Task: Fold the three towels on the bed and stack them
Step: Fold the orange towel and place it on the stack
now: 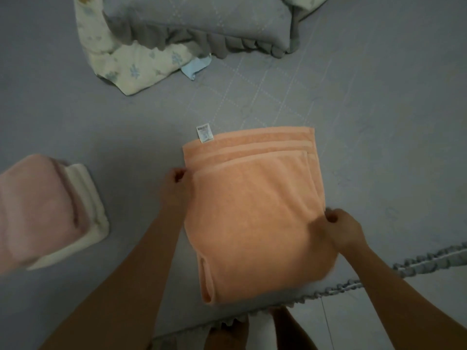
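Note:
An orange towel [255, 213] lies folded over on the grey bed [126, 127], its white label [204, 133] at the far left corner. My left hand [175, 184] pinches the upper layer at the towel's left edge. My right hand [342, 229] pinches its right edge, lower down. At the left, a folded pink towel [32, 210] rests on top of a folded cream towel [93, 210].
A grey frilled pillow [197, 24] lies at the far side over a pale flowered cloth [131, 64] and a bit of light blue fabric [195, 68]. The bed's frilled edge [379, 276] runs along the near right, with floor and my feet below it.

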